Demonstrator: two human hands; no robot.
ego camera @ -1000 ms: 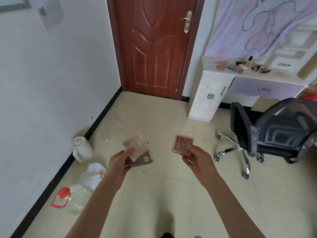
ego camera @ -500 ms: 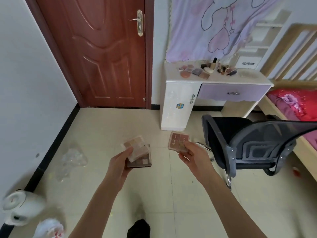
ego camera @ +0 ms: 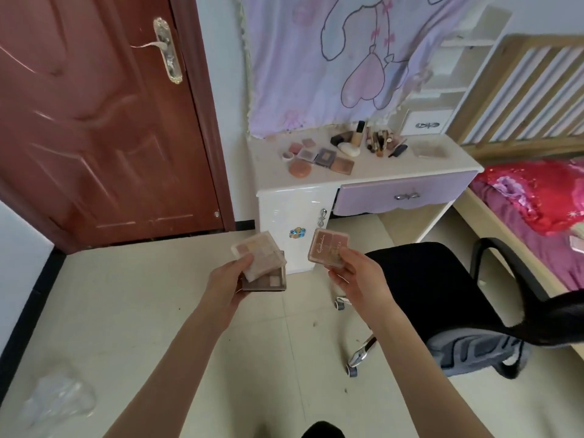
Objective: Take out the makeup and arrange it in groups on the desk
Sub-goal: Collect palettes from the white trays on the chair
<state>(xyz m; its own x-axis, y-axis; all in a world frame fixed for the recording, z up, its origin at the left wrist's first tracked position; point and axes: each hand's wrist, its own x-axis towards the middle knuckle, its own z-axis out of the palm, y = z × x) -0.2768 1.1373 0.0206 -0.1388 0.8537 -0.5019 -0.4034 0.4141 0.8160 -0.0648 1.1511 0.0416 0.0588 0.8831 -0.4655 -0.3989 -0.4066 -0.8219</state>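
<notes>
While both arms reach forward over a tiled floor (ego camera: pixel 132 311), the head view shows the following

Left hand (ego camera: pixel 226 281): fingers closed on two stacked palettes, thumb pressed on top. Upper palette (ego camera: pixel 256 256) is pale, clear-lidded and turned askew; lower palette (ego camera: pixel 271 281) is darker, brown-toned, and lies flat beneath it, partly covered.

Right hand (ego camera: pixel 354 276): fingers clamped on a third palette (ego camera: pixel 328 249), pinkish-brown with script lettering on the lid, thumb on its near edge. It is held apart from the left-hand pair, at about the same height.

Desk (ego camera: pixel 373 172): white, with a lilac drawer (ego camera: pixel 404 196), standing ahead against the wall, well apart from both hands. On its top lies makeup already set out: a left group of flat compacts (ego camera: pixel 319 156) including one round peach case (ego camera: pixel 299 168), and behind and to the right a cluster of bottles and tubes (ego camera: pixel 376 142), some upright, some lying down. Single pieces there are too small to tell.

Chair (ego camera: pixel 442 298): black, on castors, between the person and the desk's drawer side.

Door (ego camera: pixel 94 121): reddish-brown, closed, left of the desk.

Cloth (ego camera: pixel 331 58): lilac, with a cartoon outline, hanging on the wall above the desk.

Bed (ego camera: pixel 537 197): at right, red and pink bedding.

Clear plastic wrapper (ego camera: pixel 60 399): crumpled, on the floor at lower left
</notes>
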